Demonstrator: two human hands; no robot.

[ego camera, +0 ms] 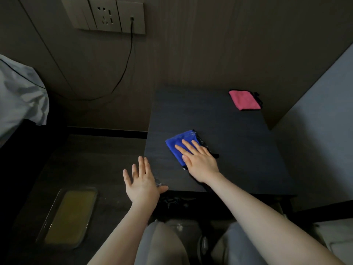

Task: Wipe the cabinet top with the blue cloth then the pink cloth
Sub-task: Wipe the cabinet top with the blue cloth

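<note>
A folded blue cloth (178,143) lies on the dark cabinet top (238,150), left of its middle. My right hand (198,159) presses flat on the cloth's near right part, fingers straight and pointing to the far left. My left hand (142,180) hovers at the cabinet's near left corner, fingers spread and straight, holding nothing; its thumb reaches over the front edge. A folded pink cloth (244,100) sits at the far right corner of the top, untouched.
A wall socket panel (105,14) with a black cable (124,73) hangs behind. White bedding (21,96) is at the left. A yellowish tray (70,215) lies on the floor at lower left. A pale wall (324,121) bounds the cabinet's right side. My knees show below.
</note>
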